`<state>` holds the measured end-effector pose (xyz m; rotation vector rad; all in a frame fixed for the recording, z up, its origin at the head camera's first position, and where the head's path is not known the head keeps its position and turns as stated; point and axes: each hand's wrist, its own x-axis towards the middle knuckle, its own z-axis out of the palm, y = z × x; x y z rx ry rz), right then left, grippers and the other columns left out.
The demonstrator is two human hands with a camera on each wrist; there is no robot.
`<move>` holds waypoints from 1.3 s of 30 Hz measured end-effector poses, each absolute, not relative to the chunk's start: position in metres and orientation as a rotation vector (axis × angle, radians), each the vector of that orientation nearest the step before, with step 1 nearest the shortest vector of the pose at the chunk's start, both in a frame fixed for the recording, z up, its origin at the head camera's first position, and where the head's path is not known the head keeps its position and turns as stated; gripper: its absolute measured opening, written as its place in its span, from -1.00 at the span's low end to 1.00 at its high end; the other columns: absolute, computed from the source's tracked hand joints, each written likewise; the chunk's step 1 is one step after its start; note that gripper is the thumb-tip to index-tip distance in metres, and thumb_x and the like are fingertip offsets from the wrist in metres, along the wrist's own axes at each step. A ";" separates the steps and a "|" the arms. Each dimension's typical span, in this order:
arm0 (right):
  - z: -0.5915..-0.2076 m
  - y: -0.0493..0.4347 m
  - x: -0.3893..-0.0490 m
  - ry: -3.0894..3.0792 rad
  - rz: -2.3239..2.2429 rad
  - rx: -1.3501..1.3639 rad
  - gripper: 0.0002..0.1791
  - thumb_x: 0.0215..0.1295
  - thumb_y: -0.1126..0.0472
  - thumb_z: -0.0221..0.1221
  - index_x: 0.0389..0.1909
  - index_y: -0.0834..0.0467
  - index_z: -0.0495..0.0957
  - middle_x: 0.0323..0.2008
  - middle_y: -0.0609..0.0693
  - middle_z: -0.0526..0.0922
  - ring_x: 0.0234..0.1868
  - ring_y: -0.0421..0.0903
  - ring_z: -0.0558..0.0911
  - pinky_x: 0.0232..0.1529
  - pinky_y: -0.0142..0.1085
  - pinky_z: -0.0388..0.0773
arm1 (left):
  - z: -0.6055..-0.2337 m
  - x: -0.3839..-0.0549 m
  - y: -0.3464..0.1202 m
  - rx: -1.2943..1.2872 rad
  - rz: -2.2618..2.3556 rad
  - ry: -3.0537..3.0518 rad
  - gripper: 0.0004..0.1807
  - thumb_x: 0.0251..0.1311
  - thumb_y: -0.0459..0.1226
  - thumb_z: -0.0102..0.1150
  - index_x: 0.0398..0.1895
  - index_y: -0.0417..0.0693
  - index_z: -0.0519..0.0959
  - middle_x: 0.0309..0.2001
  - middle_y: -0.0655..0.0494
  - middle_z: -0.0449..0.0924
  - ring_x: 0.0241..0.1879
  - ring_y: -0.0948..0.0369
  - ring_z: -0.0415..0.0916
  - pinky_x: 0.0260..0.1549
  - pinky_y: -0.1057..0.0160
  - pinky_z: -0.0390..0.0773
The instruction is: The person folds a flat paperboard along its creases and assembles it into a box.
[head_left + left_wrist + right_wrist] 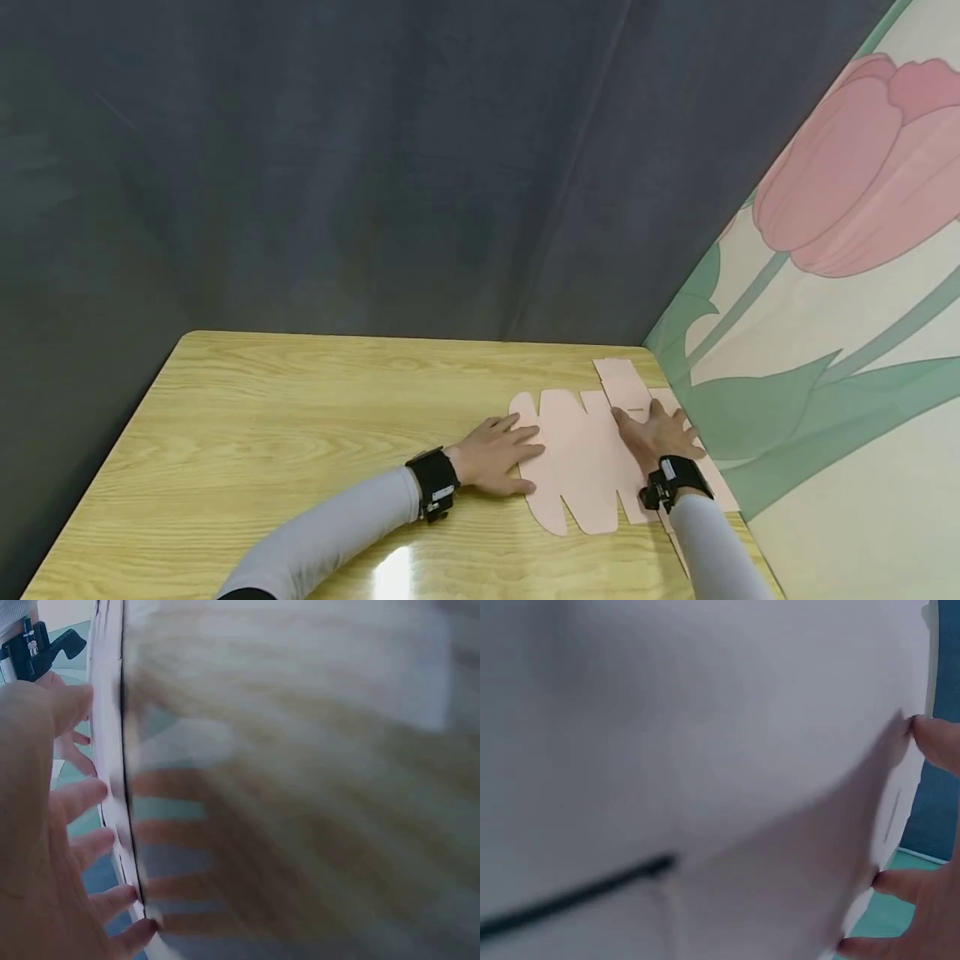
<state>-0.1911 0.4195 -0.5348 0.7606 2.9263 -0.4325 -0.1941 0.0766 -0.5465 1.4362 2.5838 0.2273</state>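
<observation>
While the pale-pink, flapped cardboard sheet is lying at the right of the yellow wood-grain table, the left hand and right hand are resting spread on it, grasping nothing, seemingly positioning it; any folding would be needing fingertips under an edge.

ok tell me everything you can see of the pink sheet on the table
The pink sheet looks like thin card, matte and plain, cut with flaps along its far and near edges, notches between them; a small slit shows near its right side. It lies roughly flat, unfolded, at the right end of the wooden table. The left hand touches its left edge; the right hand rests over its right part.
</observation>
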 end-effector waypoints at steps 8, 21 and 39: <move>-0.534 0.427 -0.205 2.925 -0.458 0.704 0.28 0.29 -0.69 -0.03 0.71 0.19 0.06 0.60 0.61 -0.10 0.54 0.76 -0.12 0.37 0.65 -0.01 | -0.522 -0.180 0.084 1.400 0.160 2.619 -0.27 0.44 0.33 0.10 0.58 0.32 0.40 0.62 0.15 0.27 0.61 -0.07 0.17 0.55 -0.06 0.26; -0.521 0.419 -0.198 2.861 -0.455 0.425 0.26 0.35 -0.62 0.00 0.70 0.26 0.00 0.57 0.65 -0.14 0.48 0.81 -0.08 0.29 0.70 -0.01 | -0.522 -0.164 0.092 1.472 0.192 2.673 -0.36 0.42 0.28 0.17 0.43 0.25 0.51 0.49 0.16 0.40 0.46 0.07 0.31 0.36 0.10 0.45; -0.523 0.382 -0.209 2.842 -0.464 0.242 0.22 0.37 -0.58 0.04 0.73 0.20 -0.03 0.64 0.58 -0.24 0.56 0.76 -0.28 0.41 0.69 -0.23 | -0.530 -0.152 0.086 1.462 0.277 2.598 -0.21 0.45 0.27 0.14 0.61 0.14 0.36 0.67 0.04 0.20 0.67 -0.21 0.04 0.64 -0.08 0.15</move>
